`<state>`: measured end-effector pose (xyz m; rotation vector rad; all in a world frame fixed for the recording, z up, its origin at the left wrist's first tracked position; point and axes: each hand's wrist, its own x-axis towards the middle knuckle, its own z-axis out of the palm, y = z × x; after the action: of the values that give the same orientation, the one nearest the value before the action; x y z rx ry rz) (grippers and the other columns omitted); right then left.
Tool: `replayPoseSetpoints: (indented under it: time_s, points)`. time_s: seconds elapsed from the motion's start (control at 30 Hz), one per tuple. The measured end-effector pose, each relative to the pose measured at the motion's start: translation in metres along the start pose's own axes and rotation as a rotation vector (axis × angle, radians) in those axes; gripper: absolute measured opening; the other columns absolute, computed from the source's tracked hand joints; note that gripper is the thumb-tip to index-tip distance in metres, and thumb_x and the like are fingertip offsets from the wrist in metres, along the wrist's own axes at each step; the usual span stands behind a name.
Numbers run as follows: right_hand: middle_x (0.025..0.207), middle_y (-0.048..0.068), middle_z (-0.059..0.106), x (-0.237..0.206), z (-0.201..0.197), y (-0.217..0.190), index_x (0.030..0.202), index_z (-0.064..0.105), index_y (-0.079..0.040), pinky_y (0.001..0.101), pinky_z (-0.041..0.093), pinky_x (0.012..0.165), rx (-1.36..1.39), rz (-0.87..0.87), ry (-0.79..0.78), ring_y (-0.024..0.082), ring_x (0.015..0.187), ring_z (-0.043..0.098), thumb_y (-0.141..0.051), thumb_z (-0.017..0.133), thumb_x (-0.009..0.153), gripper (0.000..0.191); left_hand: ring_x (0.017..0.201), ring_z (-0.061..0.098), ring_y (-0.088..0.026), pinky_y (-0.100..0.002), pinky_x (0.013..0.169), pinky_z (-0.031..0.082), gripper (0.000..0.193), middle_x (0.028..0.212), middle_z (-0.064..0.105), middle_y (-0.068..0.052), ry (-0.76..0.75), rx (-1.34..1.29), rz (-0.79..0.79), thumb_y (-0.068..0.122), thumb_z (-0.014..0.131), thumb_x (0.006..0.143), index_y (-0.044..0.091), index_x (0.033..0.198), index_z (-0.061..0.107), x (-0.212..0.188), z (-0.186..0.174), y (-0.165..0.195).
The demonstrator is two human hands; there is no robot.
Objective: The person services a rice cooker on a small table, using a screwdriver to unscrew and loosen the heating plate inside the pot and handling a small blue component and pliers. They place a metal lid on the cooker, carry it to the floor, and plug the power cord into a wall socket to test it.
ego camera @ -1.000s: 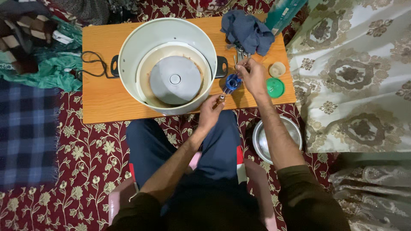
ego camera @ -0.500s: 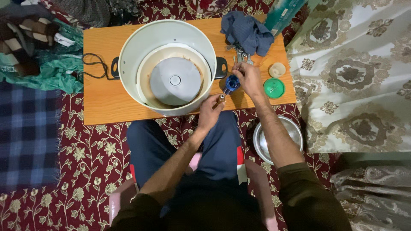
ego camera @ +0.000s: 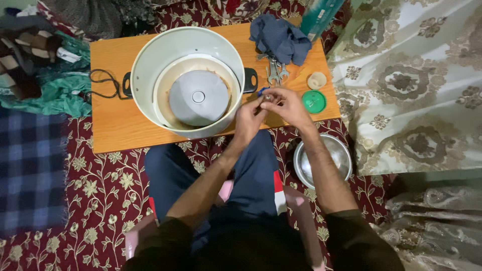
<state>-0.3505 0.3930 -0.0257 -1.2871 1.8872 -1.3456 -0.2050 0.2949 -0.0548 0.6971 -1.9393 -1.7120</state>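
Note:
My left hand point(ego camera: 249, 116) and my right hand point(ego camera: 287, 104) meet just right of a white electric cooker body point(ego camera: 150, 65) on a low wooden table point(ego camera: 115, 125). Together they pinch a small blue-handled tool point(ego camera: 262, 92) with a metal part, mostly hidden by my fingers. The cooker shows a round grey heating plate point(ego camera: 198, 98) inside and has a black side handle point(ego camera: 251, 80). Which hand bears the tool's weight I cannot tell.
Metal wrenches point(ego camera: 274, 73) lie beside a blue cloth point(ego camera: 281, 37). A green lid point(ego camera: 314, 101) and a beige cap point(ego camera: 317, 80) sit at the table's right end. A steel bowl point(ego camera: 324, 158) rests on the floor. A black cord point(ego camera: 103, 85) trails left.
Both hands have drawn closer together over the blue tool, which is now almost covered by my fingers. The view has shifted slightly.

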Motion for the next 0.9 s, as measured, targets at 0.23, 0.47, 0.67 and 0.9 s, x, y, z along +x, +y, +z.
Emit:
replayPoseSetpoints:
  time_s: [0.23,0.47,0.67,0.9]
  points:
    - [0.102,0.007,0.072,0.014,-0.023,-0.013,0.113,0.078,-0.003,0.0272,0.059,0.076,-0.01,-0.036,0.418,0.013,0.086,0.07,-0.014,0.078,0.092,0.023,0.114,0.066,-0.039,-0.044,0.095,0.053,0.061,0.126,0.067,-0.023,0.148,0.341,0.287,0.008,0.078,0.081,0.003,0.139,0.058,0.027,0.008,-0.032]
    - [0.105,0.014,0.071,0.025,-0.014,0.007,0.114,0.076,0.0,0.033,0.06,0.083,-0.288,-0.16,0.376,0.023,0.093,0.07,-0.016,0.084,0.087,0.032,0.114,0.065,-0.042,-0.049,0.098,0.05,0.067,0.121,0.069,-0.024,0.092,0.33,0.206,0.007,0.081,0.077,0.005,0.138,0.054,0.042,0.015,-0.047]
    - [0.114,0.015,0.071,0.021,0.009,0.02,0.113,0.073,0.001,0.0338,0.059,0.083,-0.285,-0.246,0.311,0.027,0.103,0.068,-0.018,0.082,0.091,0.031,0.115,0.065,-0.042,-0.049,0.098,0.051,0.068,0.121,0.068,-0.024,0.058,0.418,0.186,0.012,0.082,0.08,0.006,0.142,0.053,0.057,0.018,-0.049]
    - [0.103,0.014,0.071,0.031,0.005,0.054,0.114,0.071,0.0,0.0361,0.056,0.073,-0.094,-0.028,0.394,0.028,0.084,0.071,-0.016,0.077,0.091,0.029,0.113,0.063,-0.044,-0.052,0.099,0.047,0.07,0.12,0.068,-0.024,0.15,0.464,0.255,0.014,0.088,0.07,0.007,0.134,0.059,0.059,0.022,-0.054]
